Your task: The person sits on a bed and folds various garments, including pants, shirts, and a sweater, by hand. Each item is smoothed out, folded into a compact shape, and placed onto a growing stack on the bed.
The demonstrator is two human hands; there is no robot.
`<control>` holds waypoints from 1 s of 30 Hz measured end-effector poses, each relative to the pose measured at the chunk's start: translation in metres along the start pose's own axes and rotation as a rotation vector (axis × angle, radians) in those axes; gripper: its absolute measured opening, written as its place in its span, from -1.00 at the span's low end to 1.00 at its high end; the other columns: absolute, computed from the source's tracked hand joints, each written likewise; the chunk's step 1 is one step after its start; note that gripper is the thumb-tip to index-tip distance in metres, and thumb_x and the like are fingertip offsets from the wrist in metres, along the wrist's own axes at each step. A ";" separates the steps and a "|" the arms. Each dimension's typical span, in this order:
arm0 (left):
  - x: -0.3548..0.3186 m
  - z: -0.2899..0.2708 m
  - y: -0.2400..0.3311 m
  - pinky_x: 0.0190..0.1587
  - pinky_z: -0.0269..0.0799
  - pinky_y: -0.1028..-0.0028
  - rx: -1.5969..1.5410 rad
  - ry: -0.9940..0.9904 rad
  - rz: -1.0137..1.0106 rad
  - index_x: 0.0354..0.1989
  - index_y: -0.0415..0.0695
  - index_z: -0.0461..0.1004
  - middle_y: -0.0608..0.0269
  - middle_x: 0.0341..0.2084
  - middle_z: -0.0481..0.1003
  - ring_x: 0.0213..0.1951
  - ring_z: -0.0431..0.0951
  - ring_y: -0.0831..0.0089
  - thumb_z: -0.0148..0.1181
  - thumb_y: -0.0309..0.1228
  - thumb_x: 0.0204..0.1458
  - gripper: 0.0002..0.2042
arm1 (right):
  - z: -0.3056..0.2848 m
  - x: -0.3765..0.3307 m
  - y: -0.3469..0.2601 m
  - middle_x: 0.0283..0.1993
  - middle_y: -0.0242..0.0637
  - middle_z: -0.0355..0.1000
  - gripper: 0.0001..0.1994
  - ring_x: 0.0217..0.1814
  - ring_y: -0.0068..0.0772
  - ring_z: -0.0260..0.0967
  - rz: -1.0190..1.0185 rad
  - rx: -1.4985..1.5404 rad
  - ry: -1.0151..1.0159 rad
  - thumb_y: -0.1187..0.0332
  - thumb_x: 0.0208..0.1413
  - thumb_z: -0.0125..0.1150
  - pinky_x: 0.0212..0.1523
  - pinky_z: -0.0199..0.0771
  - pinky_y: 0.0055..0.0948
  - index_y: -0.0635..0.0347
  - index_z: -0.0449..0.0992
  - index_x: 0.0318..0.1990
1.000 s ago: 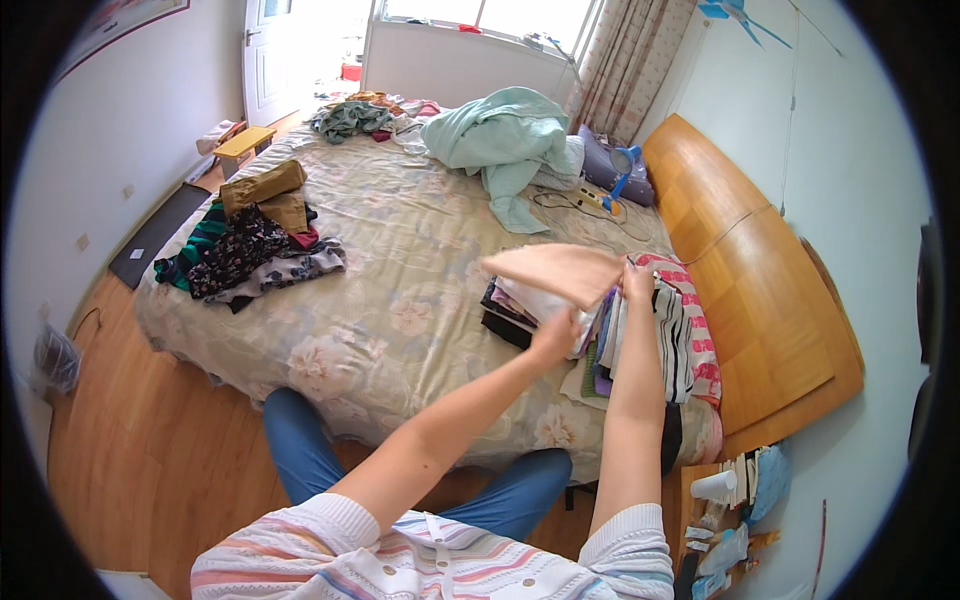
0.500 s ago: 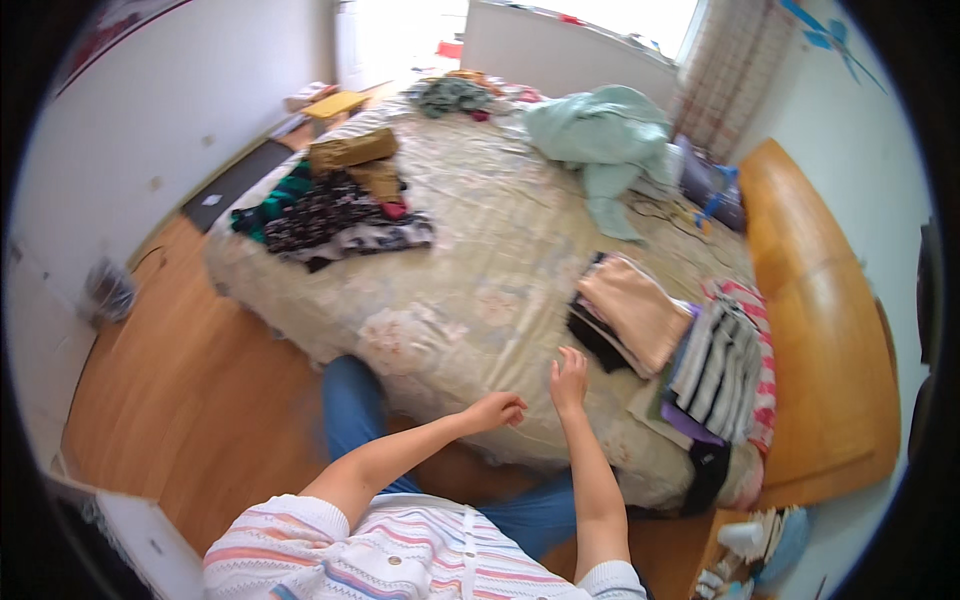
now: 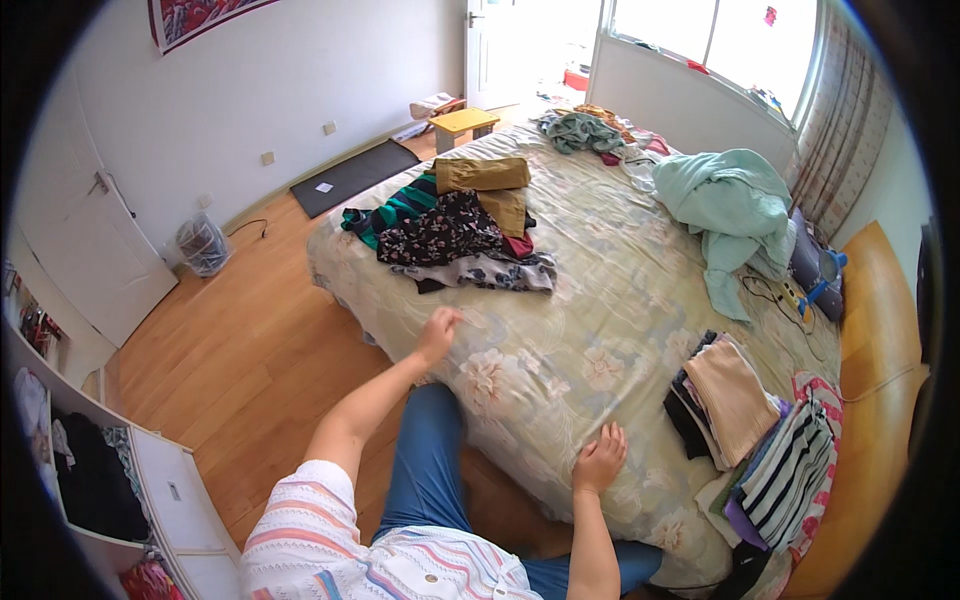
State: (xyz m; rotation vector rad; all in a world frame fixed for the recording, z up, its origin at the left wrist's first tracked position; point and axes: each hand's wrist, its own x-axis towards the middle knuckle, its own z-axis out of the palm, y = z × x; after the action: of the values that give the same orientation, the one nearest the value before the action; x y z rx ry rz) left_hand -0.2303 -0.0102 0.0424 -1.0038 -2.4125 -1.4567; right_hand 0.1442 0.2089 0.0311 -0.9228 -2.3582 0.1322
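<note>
My left hand (image 3: 438, 336) is over the near left edge of the bed, its fingers loosely apart and holding nothing. Just beyond it lies a loose pile of clothes: a black floral garment (image 3: 440, 232), a grey-white patterned one (image 3: 500, 272), a green-striped one (image 3: 405, 205) and folded brown trousers (image 3: 482, 174). My right hand (image 3: 600, 460) is at the bed's near edge, fingers spread and empty. To its right sits a stack of folded clothes with a peach one (image 3: 732, 392) on top. Beside that stack lies a black-and-white striped garment (image 3: 790, 478).
A light green blanket (image 3: 725, 195) lies bunched on the flowered bedsheet (image 3: 590, 330), near a blue fan-like object (image 3: 824, 280) and cables. The wooden headboard (image 3: 880, 370) stands right. At left are an open cabinet (image 3: 180, 480), a bin (image 3: 203, 245) and a yellow stool (image 3: 463, 122).
The view has swung left. My left hand has moved away from my right hand, outward toward the loose clothes pile. My right hand has lowered toward the bed's edge.
</note>
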 end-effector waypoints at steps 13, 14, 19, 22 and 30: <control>0.185 0.026 -0.087 0.25 0.25 0.32 0.384 0.141 -0.158 -0.14 -0.17 0.61 -0.36 0.22 0.23 0.22 0.32 -0.08 0.15 -0.24 0.09 -0.70 | -0.001 0.004 -0.005 0.24 -0.16 0.30 -0.58 0.36 -0.10 0.15 0.010 -0.021 -0.010 0.46 -0.04 0.00 0.40 0.04 -0.04 0.21 0.41 0.06; 0.196 0.022 -0.092 0.15 0.34 0.30 0.298 0.086 -0.346 -0.16 -0.20 0.61 -0.27 0.06 0.39 0.08 0.45 -0.02 0.11 -0.24 0.11 -0.69 | -0.001 0.005 -0.008 0.24 -0.16 0.30 -0.57 0.35 -0.09 0.16 0.003 -0.018 -0.007 0.46 -0.04 0.00 0.39 0.05 -0.04 0.21 0.41 0.06; 0.197 0.104 0.027 -0.11 0.50 0.41 -0.473 0.072 -0.005 -0.18 -0.28 0.59 0.08 -0.28 0.61 -0.25 0.60 0.38 -0.11 -0.40 0.23 -0.69 | 0.001 0.001 0.003 0.23 -0.15 0.31 -0.55 0.35 -0.09 0.15 0.023 -0.061 0.008 0.45 -0.04 0.02 0.37 0.06 -0.05 0.21 0.40 0.09; 0.102 0.145 0.135 -0.13 0.48 0.43 -0.793 -0.477 0.304 -0.22 -0.26 0.55 0.21 -0.32 0.50 -0.21 0.55 0.41 0.06 -0.68 0.04 -0.81 | -0.001 0.002 0.005 0.23 -0.15 0.30 -0.53 0.35 -0.10 0.15 0.037 -0.035 0.012 0.45 -0.04 0.04 0.37 0.07 -0.07 0.21 0.37 0.12; -0.151 0.118 0.190 -0.10 0.44 0.28 -0.323 -1.294 0.408 -0.05 -0.18 0.50 0.06 -0.20 0.56 -0.17 0.55 0.11 0.07 -0.34 0.20 -0.76 | 0.019 0.007 0.020 0.34 -0.02 0.15 -0.47 0.16 -0.17 0.36 0.554 0.846 0.413 0.44 0.27 -0.15 0.19 0.33 -0.27 0.27 -0.03 0.38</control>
State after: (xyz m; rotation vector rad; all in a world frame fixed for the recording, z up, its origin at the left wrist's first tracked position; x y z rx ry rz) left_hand 0.0257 0.0754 0.0524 -3.0019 -2.2307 -1.1803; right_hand 0.1414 0.2305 0.0129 -0.9925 -1.3892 0.9683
